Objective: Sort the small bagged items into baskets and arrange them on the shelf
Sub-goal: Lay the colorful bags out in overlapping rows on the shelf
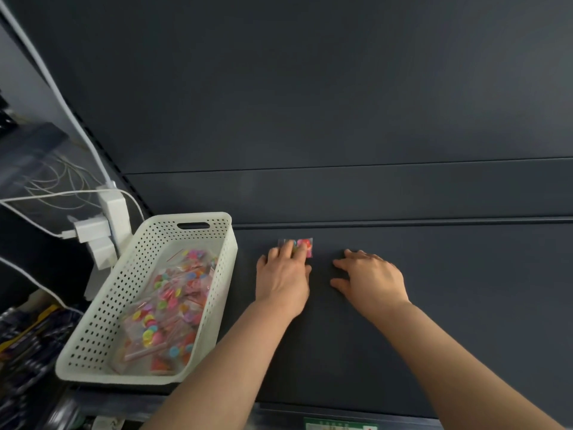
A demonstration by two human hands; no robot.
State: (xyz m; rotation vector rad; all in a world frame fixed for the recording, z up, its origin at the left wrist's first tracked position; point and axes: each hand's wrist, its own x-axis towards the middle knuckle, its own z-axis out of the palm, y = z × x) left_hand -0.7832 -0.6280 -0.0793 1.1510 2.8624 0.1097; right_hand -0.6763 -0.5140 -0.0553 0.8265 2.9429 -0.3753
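Basket [102,305] at the shelf's [465,305] left end, loaded with bags [173,305]. Just right of the basket, left hand [283,279] lies flat, straight fingers pressing one loose bag [305,247] onto the shelf. Farther right, right hand [370,279] rests open, fingers spread.

Back panel [310,88]: dark grey matte metal with two horizontal seams.
Shelf deck [465,290]: same dark grey, flat, with a ridge along the rear.
Front edge: green-and-white label [341,426], print unreadable.
Left side: slotted upright [102,147]; white power adapters [114,209] clustered together; thick white cable [55,88] running diagonally upward; thin pale wires [52,178] in shadow.
Light: dim, even.
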